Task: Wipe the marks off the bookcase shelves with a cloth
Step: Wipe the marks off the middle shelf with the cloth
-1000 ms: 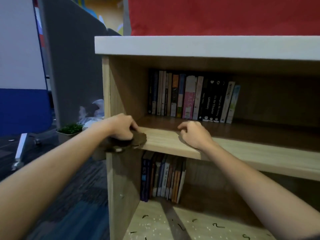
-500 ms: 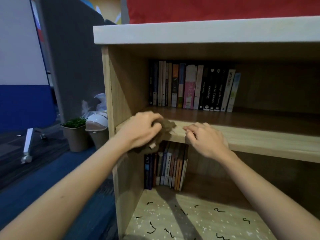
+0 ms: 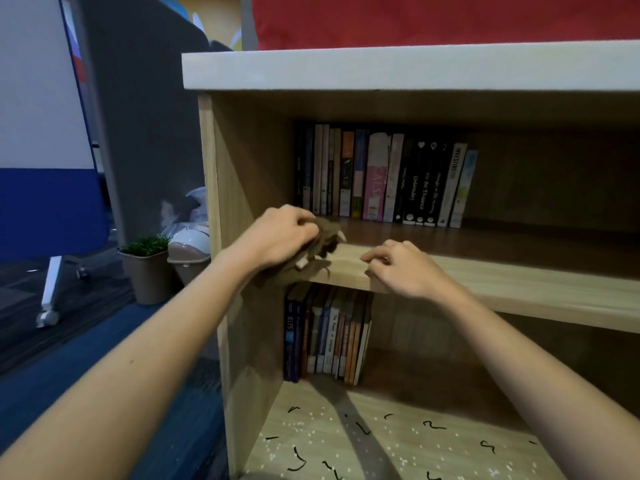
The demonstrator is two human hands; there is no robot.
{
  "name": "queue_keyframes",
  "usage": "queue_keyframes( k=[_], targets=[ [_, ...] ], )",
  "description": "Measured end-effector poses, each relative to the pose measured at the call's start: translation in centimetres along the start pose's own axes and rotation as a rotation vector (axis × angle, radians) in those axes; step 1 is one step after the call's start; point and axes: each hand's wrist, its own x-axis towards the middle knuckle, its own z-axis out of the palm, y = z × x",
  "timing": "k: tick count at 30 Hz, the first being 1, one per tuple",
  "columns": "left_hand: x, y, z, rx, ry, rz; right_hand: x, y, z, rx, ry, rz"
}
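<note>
The left hand (image 3: 282,237) grips a bunched brown cloth (image 3: 327,237) against the front left corner of the middle shelf (image 3: 519,285) (a fold of it hangs over the edge). The right hand (image 3: 405,268) rests just beside it on the same board. Its fingers are curled with the tips on the wood and hold nothing. Black squiggled marks (image 3: 431,426) dot the bottom shelf (image 3: 311,445), in front of a row of books (image 3: 325,334).
</note>
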Motion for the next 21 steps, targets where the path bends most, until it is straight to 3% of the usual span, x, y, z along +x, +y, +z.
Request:
queue_keyframes(
  k=[2,5,9,13,16,21],
  targets=[
    [1.6,-1.5,-0.5,0.094,0.041,-0.102,1.8,0.4,-1.0,0.109,-0.087,0.03],
    [1.5,-1.8,2.2,0.3,-0.105,-0.079,4.5,1.1,-0.8,0.127,-0.153,0.114],
    [1.9,-0.3,1.7,0.146,-0.231,0.066,7.4,2.2,-0.1,0.027,-0.157,0.254],
    [8.1,-5.0,1.0,0.357,-0.088,-0.077,8.7,3.2,1.0,-0.009,-0.228,0.278],
    [12.8,-7.5,2.5,0.386,-0.148,-0.194,9.6,4.2,1.7,-0.003,-0.269,0.273],
    [19.5,-9.6,5.2,0.354,-0.203,-0.193,10.8,5.2,2.5,-0.047,-0.254,0.265]
  ],
)
